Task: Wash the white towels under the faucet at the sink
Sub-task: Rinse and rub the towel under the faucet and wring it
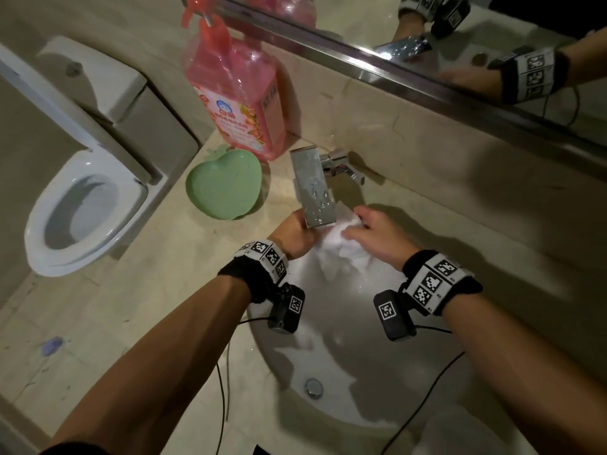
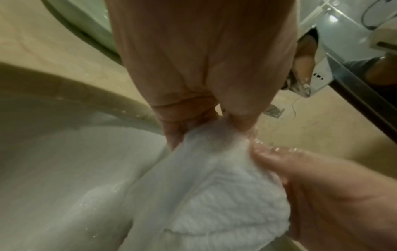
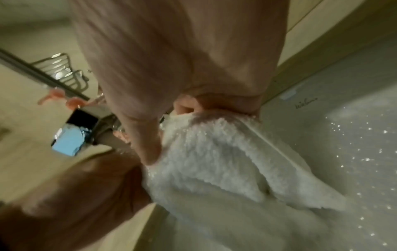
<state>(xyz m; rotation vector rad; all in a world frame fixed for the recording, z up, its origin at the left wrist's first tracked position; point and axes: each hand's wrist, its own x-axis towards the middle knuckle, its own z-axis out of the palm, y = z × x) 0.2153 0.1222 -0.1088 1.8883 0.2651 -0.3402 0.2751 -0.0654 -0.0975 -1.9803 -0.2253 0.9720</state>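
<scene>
Left hand point(image 1: 294, 236), right hand point(image 1: 377, 236) both grip towel point(image 1: 341, 249) under faucet point(image 1: 315, 188), above sink point(image 1: 361, 405).

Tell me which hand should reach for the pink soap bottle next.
Left. The left hand is on the side of the soap bottle, which stands left of the faucet. The right hand could probably hold the towel meanwhile.

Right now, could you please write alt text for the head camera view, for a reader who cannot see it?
Two hands, the left hand and right hand, hold a white towel under a chrome faucet over a white sink. A pink soap bottle and a green apple-shaped dish sit on the beige counter.
</scene>
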